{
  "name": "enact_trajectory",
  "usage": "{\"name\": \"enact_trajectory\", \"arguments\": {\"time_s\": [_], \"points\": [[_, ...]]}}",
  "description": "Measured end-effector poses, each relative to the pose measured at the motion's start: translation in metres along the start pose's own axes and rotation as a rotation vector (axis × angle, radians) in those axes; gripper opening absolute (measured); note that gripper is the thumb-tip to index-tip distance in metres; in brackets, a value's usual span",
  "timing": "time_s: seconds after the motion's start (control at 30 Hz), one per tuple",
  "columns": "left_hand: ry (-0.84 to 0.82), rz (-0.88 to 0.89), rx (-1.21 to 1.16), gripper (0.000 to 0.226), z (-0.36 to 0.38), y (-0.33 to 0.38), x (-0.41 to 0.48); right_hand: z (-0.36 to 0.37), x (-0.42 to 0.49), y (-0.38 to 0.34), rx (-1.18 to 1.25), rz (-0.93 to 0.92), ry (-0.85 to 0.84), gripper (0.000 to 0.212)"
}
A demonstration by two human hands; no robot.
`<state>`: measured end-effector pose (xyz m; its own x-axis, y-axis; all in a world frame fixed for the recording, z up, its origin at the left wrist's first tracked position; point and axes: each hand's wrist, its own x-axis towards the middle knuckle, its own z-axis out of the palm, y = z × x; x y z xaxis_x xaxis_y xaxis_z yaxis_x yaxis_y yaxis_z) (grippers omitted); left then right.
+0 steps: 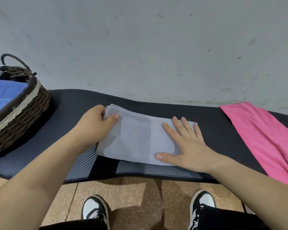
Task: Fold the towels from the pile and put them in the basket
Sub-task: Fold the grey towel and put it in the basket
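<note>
While the grey towel lies flat as a folded rectangle on the black mat, mid-scene and just in front of the person, both hands are on it, well apart from each other. L hand grips the towel's far-left corner: fingers curl round the layered edge, thumb on top, so it's clamped on the cloth. R hand lies palm-down on the towel's right part, fingers straight & spread, thumb along the near edge, pressing w/o gripping. Basket, dark woven wicker w/ a pale lace band & a loop handle, sits on the mat's left end, apart from the grey towel. A blue towel lies inside it. Pink towel lies spread on the mat's right end, its near part reaching past the mat's near edge, not touching the grey one. Mat's near strip is ribbed. Below that edge: tan speckled floor & two black-and-white shoes. Scuffed pale wall fills the far side.
</note>
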<state>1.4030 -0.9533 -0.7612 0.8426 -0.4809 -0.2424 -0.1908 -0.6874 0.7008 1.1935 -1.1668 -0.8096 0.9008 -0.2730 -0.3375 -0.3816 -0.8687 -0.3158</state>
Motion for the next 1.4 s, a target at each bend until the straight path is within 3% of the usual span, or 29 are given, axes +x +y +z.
{"name": "enact_trajectory", "arguments": {"time_s": [0.2,0.3,0.37,0.43,0.6,0.87,1.03,1.2,1.27,1.33,1.4], "points": [[0.037,0.026,-0.157,0.023,0.0,0.035,-0.021,-0.022,-0.005,0.008,0.276,-0.014,0.36,0.096],[-0.053,0.064,-0.248,0.021,0.022,0.064,-0.033,-0.027,-0.004,0.024,0.34,0.064,0.486,0.058],[-0.08,0.097,-0.225,0.021,0.044,0.084,-0.036,-0.03,-0.005,0.031,0.567,0.188,0.436,0.04],[-0.113,0.109,-0.208,0.018,0.068,0.101,-0.035,-0.029,-0.005,0.039,0.811,0.3,0.358,0.052],[-0.194,0.144,-0.123,0.015,0.116,0.126,-0.032,-0.029,-0.007,0.048,1.078,0.36,0.36,0.048],[-0.318,0.114,-0.018,0.034,0.142,0.126,-0.032,-0.026,-0.007,0.052,1.081,0.338,0.315,0.051],[-0.056,0.211,0.194,0.043,0.109,0.097,-0.022,-0.028,-0.005,0.047,0.926,0.377,0.317,0.029],[-0.157,0.0,0.196,0.057,0.095,0.065,-0.018,-0.036,-0.01,0.047,0.857,0.437,0.156,0.026],[-0.186,-0.043,0.144,0.052,0.097,0.059,-0.018,-0.04,-0.01,0.049,0.733,0.418,0.256,0.028],[-0.182,-0.043,0.061,0.044,0.098,0.058,-0.02,-0.043,-0.011,0.049,0.527,0.303,0.429,0.038],[-0.178,-0.046,-0.034,0.039,0.099,0.06,-0.022,-0.044,-0.015,0.042,0.442,0.106,0.388,0.078]]}}
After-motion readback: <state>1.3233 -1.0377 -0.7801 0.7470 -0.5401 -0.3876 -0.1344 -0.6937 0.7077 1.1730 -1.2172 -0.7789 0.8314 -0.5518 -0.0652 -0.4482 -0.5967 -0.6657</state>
